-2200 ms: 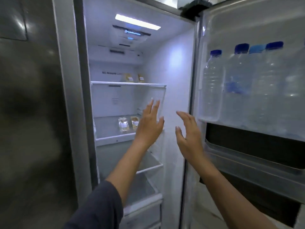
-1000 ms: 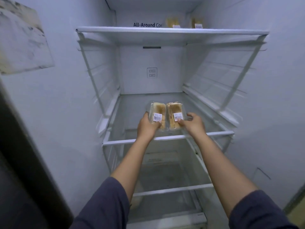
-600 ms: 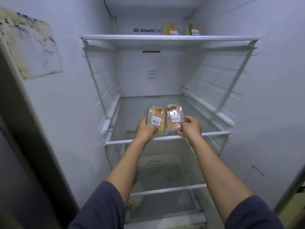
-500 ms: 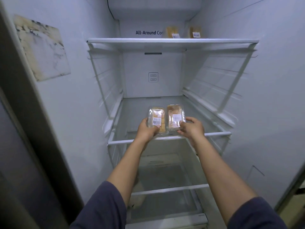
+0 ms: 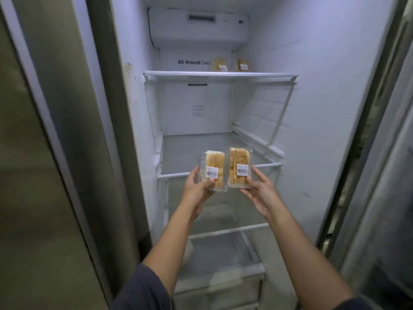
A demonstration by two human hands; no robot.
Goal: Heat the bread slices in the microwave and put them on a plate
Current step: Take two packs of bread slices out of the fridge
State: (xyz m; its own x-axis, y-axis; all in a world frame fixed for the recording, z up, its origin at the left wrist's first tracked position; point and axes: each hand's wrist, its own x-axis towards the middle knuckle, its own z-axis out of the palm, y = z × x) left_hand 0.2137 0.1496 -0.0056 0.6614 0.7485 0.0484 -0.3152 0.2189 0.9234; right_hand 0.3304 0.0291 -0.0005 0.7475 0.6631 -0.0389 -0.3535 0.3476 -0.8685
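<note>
Two clear plastic packs of sliced bread, each with a white barcode label, are held side by side in front of the open fridge. My left hand [image 5: 197, 189] grips the left bread pack [image 5: 213, 170] from below. My right hand [image 5: 260, 192] holds the right bread pack [image 5: 239, 167] at its lower right corner. Both packs hover just outside the front edge of the middle glass shelf [image 5: 185, 174]. Two more bread packs [image 5: 220, 65] stand at the back of the top shelf.
The fridge interior is white, with a top shelf [image 5: 221, 74], lower shelves and drawers [image 5: 223, 280]. A steel-coloured closed door [image 5: 44, 153] fills the left. The open fridge door [image 5: 384, 175] stands at the right edge.
Both hands have drawn the two bread packs off the middle shelf and out toward me. The view has pulled back and now shows the fridge's top and door frames.
</note>
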